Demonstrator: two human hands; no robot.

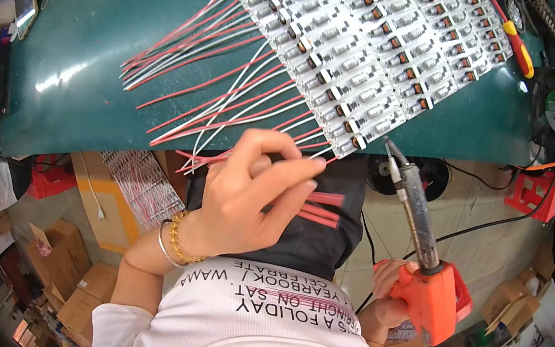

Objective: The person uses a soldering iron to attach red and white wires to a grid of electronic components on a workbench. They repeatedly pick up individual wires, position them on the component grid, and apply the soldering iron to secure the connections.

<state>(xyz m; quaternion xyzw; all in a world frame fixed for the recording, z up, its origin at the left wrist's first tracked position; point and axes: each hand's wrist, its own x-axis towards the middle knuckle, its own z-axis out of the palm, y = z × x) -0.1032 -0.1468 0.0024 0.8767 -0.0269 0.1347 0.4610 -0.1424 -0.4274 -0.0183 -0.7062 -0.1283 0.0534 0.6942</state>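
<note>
On our green table (69,68), circuit boards (355,48) lie just beyond our left hand (245,194), closed in a pinch on a wire (322,153); our right hand (387,308), farther from them, wraps round a soldering gun (432,303).

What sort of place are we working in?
Probably an electronics workshop: rows of circuit boards lie on a green bench, red and white wires beside them, and the right hand holds a soldering gun.

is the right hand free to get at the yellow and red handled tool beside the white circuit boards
Probably not yet: the right hand holds the orange soldering gun, which would likely need setting down first, though nothing appears to cover the yellow and red handle.
</note>
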